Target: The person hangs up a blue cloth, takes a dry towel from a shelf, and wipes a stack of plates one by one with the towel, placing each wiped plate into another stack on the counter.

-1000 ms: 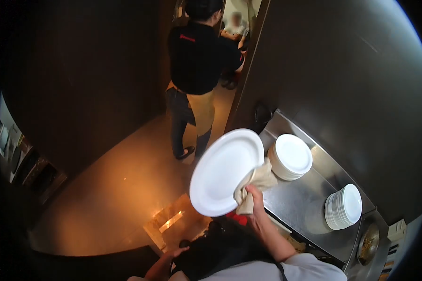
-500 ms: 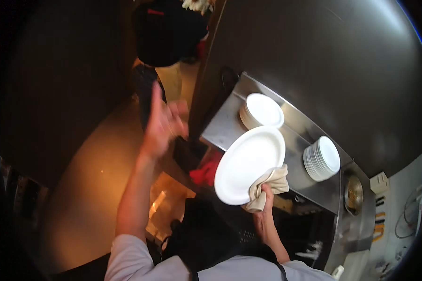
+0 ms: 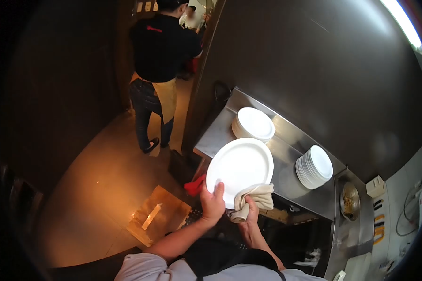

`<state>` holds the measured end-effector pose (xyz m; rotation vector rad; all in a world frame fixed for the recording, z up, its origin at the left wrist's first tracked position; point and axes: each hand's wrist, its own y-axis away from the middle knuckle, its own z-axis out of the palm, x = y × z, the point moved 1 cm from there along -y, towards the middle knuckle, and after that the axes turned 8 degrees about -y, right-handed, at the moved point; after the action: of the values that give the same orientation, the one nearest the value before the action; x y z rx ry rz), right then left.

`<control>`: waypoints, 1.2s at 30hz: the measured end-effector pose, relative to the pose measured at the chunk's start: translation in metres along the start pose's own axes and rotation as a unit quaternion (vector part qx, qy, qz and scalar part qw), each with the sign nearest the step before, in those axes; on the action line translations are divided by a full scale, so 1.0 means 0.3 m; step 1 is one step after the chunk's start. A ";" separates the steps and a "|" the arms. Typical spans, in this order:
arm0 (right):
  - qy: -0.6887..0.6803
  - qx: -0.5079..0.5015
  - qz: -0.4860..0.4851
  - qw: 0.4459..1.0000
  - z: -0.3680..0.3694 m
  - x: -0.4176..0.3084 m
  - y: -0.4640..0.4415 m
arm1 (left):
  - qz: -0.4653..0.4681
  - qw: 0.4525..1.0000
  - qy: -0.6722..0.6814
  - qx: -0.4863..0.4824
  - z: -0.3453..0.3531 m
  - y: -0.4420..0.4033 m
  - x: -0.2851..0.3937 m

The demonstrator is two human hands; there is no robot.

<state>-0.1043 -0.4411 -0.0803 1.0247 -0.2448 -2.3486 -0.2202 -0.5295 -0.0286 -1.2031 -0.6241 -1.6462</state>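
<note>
A white oval plate (image 3: 241,164) is held up in front of me, tilted, its inner face toward the camera. My left hand (image 3: 213,202) grips its near left rim, thumb on top and the fingers hidden beneath. At the near right rim, my right hand (image 3: 251,211) is closed around a beige cloth (image 3: 258,196) that presses against the plate. Just beyond the plate stands a stack of white plates (image 3: 254,123) on the steel counter (image 3: 213,133). Another stack of white plates (image 3: 315,166) is farther right on that counter.
A pan with food (image 3: 350,199) sits at the right. A person in a black shirt (image 3: 166,49) stands at the far left, back toward me. Flattened brown cardboard (image 3: 162,213) lies on the floor. A red cloth-like thing (image 3: 193,186) shows left of the plate.
My left hand has come from the raised, open position at left onto the plate's rim. The plate has moved slightly down and left. The view has tipped up, showing more of the person.
</note>
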 end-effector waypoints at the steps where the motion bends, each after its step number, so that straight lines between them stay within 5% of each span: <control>1: 0.005 -0.012 0.028 1.000 0.010 -0.002 -0.012 | 0.024 1.000 -0.006 0.011 -0.005 -0.028 -0.016; 6: 0.154 -0.014 -0.061 0.986 0.029 -0.097 -0.135 | 0.090 0.988 -0.119 -0.036 -0.098 -0.083 0.006; 8: 0.178 -0.108 -0.140 0.968 0.071 -0.180 -0.158 | 0.071 0.975 -0.182 -0.107 -0.152 -0.103 0.067; 10: 0.395 -0.220 -0.186 0.872 0.104 -0.283 -0.187 | 0.096 0.949 -0.258 -0.156 -0.181 -0.123 0.181; 11: 0.571 -0.232 -0.222 0.756 0.152 -0.332 -0.183 | 0.094 0.933 -0.290 -0.192 -0.199 -0.127 0.235; 14: 0.616 -0.353 -0.275 0.648 0.315 -0.379 -0.133 | 0.109 0.898 -0.350 -0.241 -0.212 -0.156 0.322; 17: 0.639 -0.431 -0.254 0.584 0.528 -0.414 -0.040 | 0.109 0.878 -0.378 -0.273 -0.209 -0.185 0.374; 20: 0.635 -0.467 -0.180 0.589 0.640 -0.396 0.002 | 0.037 0.856 -0.424 -0.295 -0.208 -0.194 0.367; 25: 0.742 -0.502 -0.058 0.441 0.716 -0.302 0.051 | 0.203 0.837 -0.422 -0.284 -0.201 -0.168 0.191; 26: 0.733 -0.501 -0.049 0.457 0.707 -0.294 0.040 | 0.243 0.829 -0.426 -0.269 -0.204 -0.166 0.152; 27: 0.725 -0.499 -0.038 0.474 0.690 -0.281 0.025 | 0.114 0.869 -0.377 -0.301 -0.211 -0.174 0.138; 30: 0.704 -0.478 -0.026 0.525 0.629 -0.264 0.022 | 0.039 0.898 -0.335 -0.281 -0.239 -0.166 0.152; 33: 0.686 -0.456 -0.029 0.567 0.535 -0.232 -0.005 | 0.011 0.885 -0.289 -0.364 -0.242 -0.187 0.117; 36: 0.671 -0.410 -0.042 0.617 0.411 -0.254 -0.039 | -0.125 0.837 -0.268 -0.460 -0.288 -0.192 0.083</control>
<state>-0.1561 -0.3955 0.0478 1.8402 1.3106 -0.8609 -0.3096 -0.5876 -0.0310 -2.4293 -0.2935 -1.8921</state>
